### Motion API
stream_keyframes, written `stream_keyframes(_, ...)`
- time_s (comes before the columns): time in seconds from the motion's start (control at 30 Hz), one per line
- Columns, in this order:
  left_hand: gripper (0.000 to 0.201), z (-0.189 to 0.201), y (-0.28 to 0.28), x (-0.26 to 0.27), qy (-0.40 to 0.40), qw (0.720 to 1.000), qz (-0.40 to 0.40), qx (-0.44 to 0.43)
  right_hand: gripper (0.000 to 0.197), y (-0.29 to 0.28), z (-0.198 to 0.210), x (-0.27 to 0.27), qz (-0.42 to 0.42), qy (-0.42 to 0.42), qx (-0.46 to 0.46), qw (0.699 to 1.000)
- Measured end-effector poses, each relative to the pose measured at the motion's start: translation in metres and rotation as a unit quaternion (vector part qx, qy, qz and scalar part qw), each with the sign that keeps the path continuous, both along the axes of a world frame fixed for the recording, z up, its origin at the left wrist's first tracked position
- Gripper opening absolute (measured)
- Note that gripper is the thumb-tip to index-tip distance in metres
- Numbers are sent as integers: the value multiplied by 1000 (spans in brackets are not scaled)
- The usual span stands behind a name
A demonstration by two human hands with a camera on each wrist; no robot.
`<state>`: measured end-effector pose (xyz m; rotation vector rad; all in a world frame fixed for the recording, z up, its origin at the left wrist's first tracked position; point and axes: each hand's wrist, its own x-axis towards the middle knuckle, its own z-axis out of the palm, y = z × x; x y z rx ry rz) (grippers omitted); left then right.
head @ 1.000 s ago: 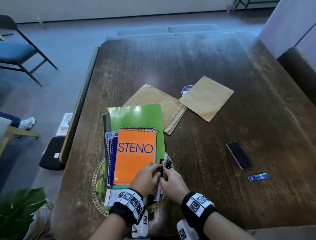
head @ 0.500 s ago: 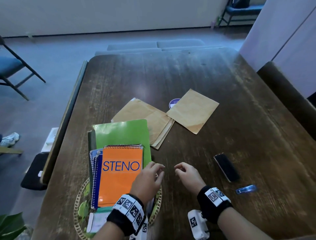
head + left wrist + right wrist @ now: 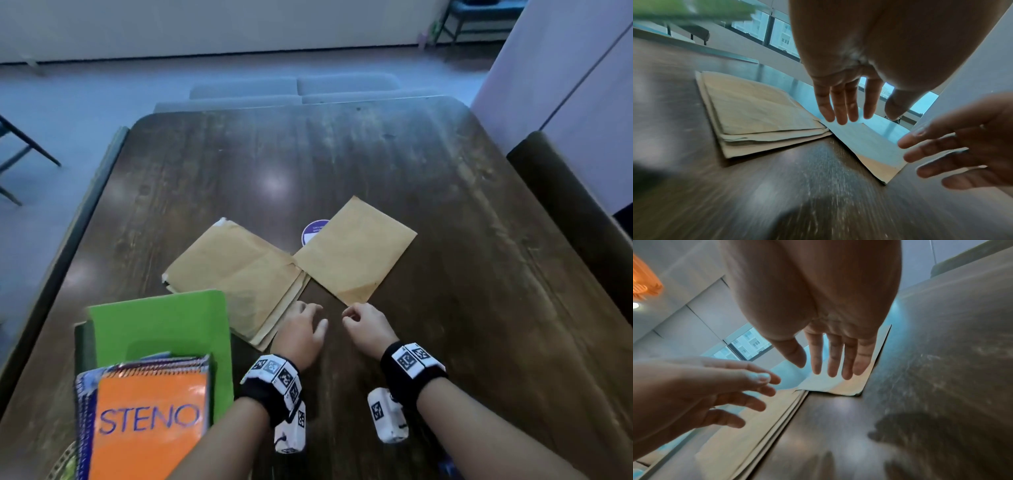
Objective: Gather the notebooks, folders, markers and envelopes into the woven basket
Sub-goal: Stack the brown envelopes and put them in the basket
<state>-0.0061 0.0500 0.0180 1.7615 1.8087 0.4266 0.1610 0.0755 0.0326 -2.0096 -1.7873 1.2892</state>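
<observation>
A stack of tan envelopes [image 3: 236, 277] lies mid-table, with a single tan envelope [image 3: 356, 251] just to its right. My left hand [image 3: 303, 329] hovers at the stack's near right corner, fingers relaxed and holding nothing. My right hand [image 3: 363, 320] hangs just short of the single envelope's near corner, also without anything in it. In the left wrist view the stack [image 3: 760, 113] lies left of my straight fingers [image 3: 842, 105]. At lower left an orange STENO notebook [image 3: 150, 421] lies on spiral notebooks and a green folder [image 3: 164, 329] over the woven basket [image 3: 63, 462].
A purple round sticker [image 3: 313, 229] peeks out beside the single envelope. The dark wooden table [image 3: 445, 308] stretches far and right. A bench [image 3: 565, 205] runs along the right edge, and chairs stand beyond the far end.
Both hands have left the basket and the markers there and moved forward to the envelopes. The view has tilted up, so the basket is now at the lower left edge.
</observation>
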Motion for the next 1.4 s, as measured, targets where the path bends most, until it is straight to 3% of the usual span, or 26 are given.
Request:
stream_keyframes(0.2,49,-44,77,32,108,994,-8,-16,31,94,-40,56,75,-83,52,992)
stream_keyframes(0.47,72,-88,119,17,203,958,179,-99,68,128,-81,41,271,-206,74,938)
stream_keyframes(0.6,65,-92,120,13,217,957,164,-99,77,122,-85,35,250,-271,88,926)
stream_keyframes(0.87,65,-86,116,22,201,976,58,-59,100,112,-88,44,218,-295,71,928)
stream_keyframes(0.93,55,-83,117,14,138,988,51,-46,94,109,-85,45,220,-294,71,927)
stream_keyframes(1.0,41,-80,118,0,42,994,97,-23,81,103,-83,48,218,-291,69,929)
stream_keyframes(1.03,38,-80,117,-8,31,990,136,1,74,100,-82,50,212,-286,66,932)
stream_keyframes(1.1,43,-80,114,-22,111,967,229,1,62,97,-80,56,192,-253,59,946)
stream_keyframes(1.17,62,-78,108,-30,173,940,275,-100,54,98,-78,60,172,-207,61,961)
stream_keyframes(1.23,74,-78,105,-28,161,942,247,-162,50,100,-74,59,157,-164,75,971)
stream_keyframes(1.4,77,-78,101,-3,168,962,137,-168,51,95,-61,38,152,-107,120,975)
